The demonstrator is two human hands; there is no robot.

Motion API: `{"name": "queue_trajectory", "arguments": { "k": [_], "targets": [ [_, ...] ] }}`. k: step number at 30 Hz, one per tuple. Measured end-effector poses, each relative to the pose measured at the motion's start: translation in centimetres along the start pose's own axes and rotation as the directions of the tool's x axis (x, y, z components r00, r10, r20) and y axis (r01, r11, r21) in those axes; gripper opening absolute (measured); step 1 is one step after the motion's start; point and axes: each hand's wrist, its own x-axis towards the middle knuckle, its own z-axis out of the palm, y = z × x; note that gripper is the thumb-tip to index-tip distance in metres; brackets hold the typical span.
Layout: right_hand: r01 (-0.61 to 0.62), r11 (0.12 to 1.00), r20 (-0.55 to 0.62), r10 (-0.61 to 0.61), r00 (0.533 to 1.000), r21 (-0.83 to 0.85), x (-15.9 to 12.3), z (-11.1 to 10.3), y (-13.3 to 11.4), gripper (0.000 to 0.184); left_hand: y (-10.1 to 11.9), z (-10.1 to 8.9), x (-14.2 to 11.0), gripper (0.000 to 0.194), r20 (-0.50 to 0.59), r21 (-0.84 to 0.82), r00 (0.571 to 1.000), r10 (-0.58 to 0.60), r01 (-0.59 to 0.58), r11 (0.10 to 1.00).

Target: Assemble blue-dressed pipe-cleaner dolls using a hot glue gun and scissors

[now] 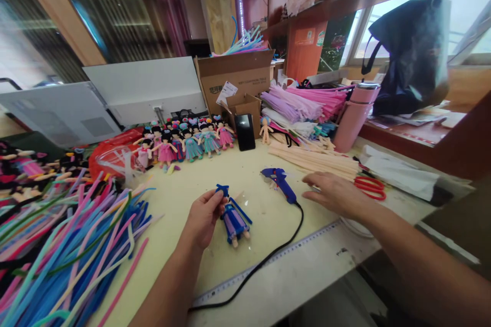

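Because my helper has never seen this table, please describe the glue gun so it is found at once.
On the pale yellow tabletop, look between the left hand and the right hand. Nearer the right one lies a blue glue gun. Unlike the blue-and-purple doll by the left hand, it is pistol-shaped and trails a black cord.

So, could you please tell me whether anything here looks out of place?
Only untidiness: the pile of pipe cleaners on the left sprawls, and one pink pipe cleaner lies astray along its right edge. Small pale flecks beside the blue-and-purple doll look like stray scraps, though they're too small to identify.
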Motion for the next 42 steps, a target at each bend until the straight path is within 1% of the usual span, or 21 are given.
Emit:
{"name": "queue_trajectory", "arguments": {
  "k": [1,4,6,8,11,13,15,18,21,23,24,26,27,29,33,35,39,42],
  "targets": [
    [0.008,0.997,0.002,-0.008,1.0,0.08,1.3,0.3,-0.9,0.032,0.0,-0.1,0.0,0.03,-0.002,0.0,1.0,-0.004,0.004,1.0],
    [-0.059,0.951,0.127,0.021,0.992,0.304,4.7,1.9,-3.0,0.028,0.1,-0.4,0.2,0.031,-0.008,-0.003,1.0,0.003,-0.003,1.0],
    [-0.094,0.913,0.135,0.043,0.99,0.398,6.4,3.2,-3.7,0.025,0.2,-0.6,0.4,0.032,-0.016,-0.001,1.0,0.02,-0.02,1.0],
    [-0.121,0.875,0.109,0.079,0.991,0.468,7.5,4.3,-4.1,0.02,0.3,-0.8,0.5,0.031,-0.027,0.013,0.999,0.043,-0.043,0.999],
    [-0.215,0.78,0.139,0.165,0.977,0.587,8.4,4.5,-4.8,0.017,0.6,-1.1,0.7,0.029,-0.047,0.04,0.995,0.089,-0.087,0.995],
    [-0.267,0.683,0.177,0.2,0.964,0.679,8.7,3.9,-5.5,0.019,0.8,-1.2,0.8,0.028,-0.064,0.048,0.991,0.118,-0.115,0.992],
    [-0.271,0.579,0.201,0.183,0.962,0.769,8.8,3.1,-6.3,0.023,0.9,-1.3,0.8,0.029,-0.09,0.045,0.987,0.134,-0.13,0.99],
    [-0.216,0.402,0.2,0.082,0.976,0.89,8.4,2.5,-7.7,0.028,1.1,-1.4,0.8,0.027,-0.132,0.037,0.983,0.125,-0.121,0.992],
    [-0.148,0.156,0.153,-0.026,0.988,0.977,7.6,2.9,-8.9,0.027,1.0,-1.2,0.6,0.025,-0.13,0.033,0.985,0.111,-0.107,0.994],
    [-0.118,-0.003,0.118,-0.096,0.988,0.993,7.1,3.4,-9.6,0.028,0.8,-1.0,0.5,0.025,-0.109,0.047,0.988,0.112,-0.107,0.993],
    [-0.117,-0.068,0.107,-0.134,0.985,0.991,7.0,3.7,-10.0,0.03,0.7,-0.8,0.4,0.024,-0.098,0.066,0.989,0.112,-0.106,0.992],
    [-0.144,-0.154,0.11,-0.208,0.972,0.978,6.8,4.1,-10.6,0.035,0.4,-0.5,0.2,0.024,-0.069,0.123,0.991,0.113,-0.104,0.987],
    [-0.161,-0.177,0.115,-0.245,0.963,0.971,6.7,4.3,-10.8,0.038,0.3,-0.3,0.0,0.023,-0.052,0.156,0.992,0.113,-0.103,0.982],
    [-0.181,-0.196,0.115,-0.306,0.945,0.964,6.7,4.5,-11.2,0.04,0.1,0.0,-0.2,0.023,-0.023,0.215,0.994,0.111,-0.104,0.971],
    [-0.155,-0.178,0.081,-0.364,0.928,0.972,6.5,4.9,-11.3,0.039,-0.2,0.5,-0.6,0.024,0.001,0.27,0.995,0.102,-0.098,0.958],
    [-0.138,-0.166,0.067,-0.377,0.924,0.976,6.4,4.9,-11.2,0.038,-0.2,0.5,-0.6,0.024,-0.012,0.265,0.995,0.095,-0.089,0.96],
    [-0.13,-0.129,0.066,-0.414,0.908,0.983,6.3,4.7,-11.2,0.037,-0.4,0.5,-0.4,0.025,-0.035,0.205,0.996,0.083,-0.074,0.976],
    [-0.136,-0.134,0.072,-0.396,0.915,0.982,6.3,4.5,-11.1,0.037,-0.3,0.4,-0.3,0.025,-0.038,0.18,0.995,0.088,-0.08,0.98]
  ]
}}
